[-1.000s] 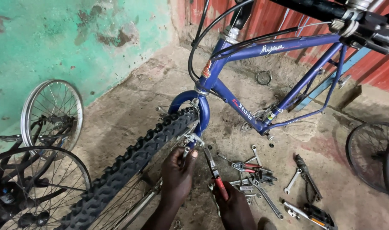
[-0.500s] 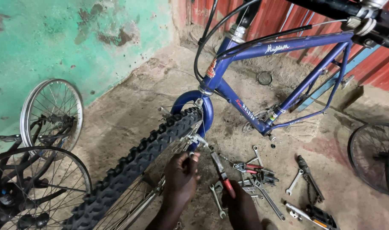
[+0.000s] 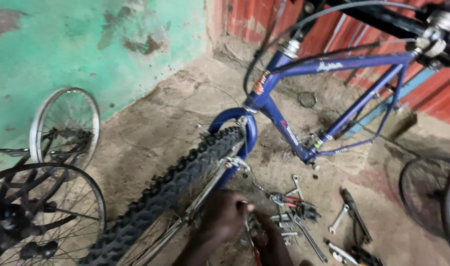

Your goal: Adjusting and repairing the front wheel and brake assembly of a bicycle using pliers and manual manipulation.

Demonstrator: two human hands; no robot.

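Down at the near edge, the left hand [image 3: 224,216] is curled against the knobby front tyre [image 3: 185,177] of the blue bicycle [image 3: 333,66], close to the brake arm [image 3: 235,162] on the fork [image 3: 242,120]. Its fingers look bent around something at the rim, but what they clamp is hidden, so I cannot tell. The right hand [image 3: 272,241] sits just right of it, with a red-handled tool [image 3: 255,249] showing at its fingers; how it is held is too blurred to call.

To work well at this spot, it seems wise to steady the wheel with one hand so it does not spin, keep fingers out of the spokes, and seat the tool squarely on the fitting so it does not slip.

Loose spanners [image 3: 304,231] and pliers [image 3: 286,199] lie on the concrete floor [image 3: 151,128] just right of the hands. Bare wheels [image 3: 65,128] lean at the far left by the green wall [image 3: 62,44].

Compared with half a second ago, both hands sit lower in view and closer together, the left has dropped from the brake arm toward the rim, and the view has tilted so the frame appears higher.
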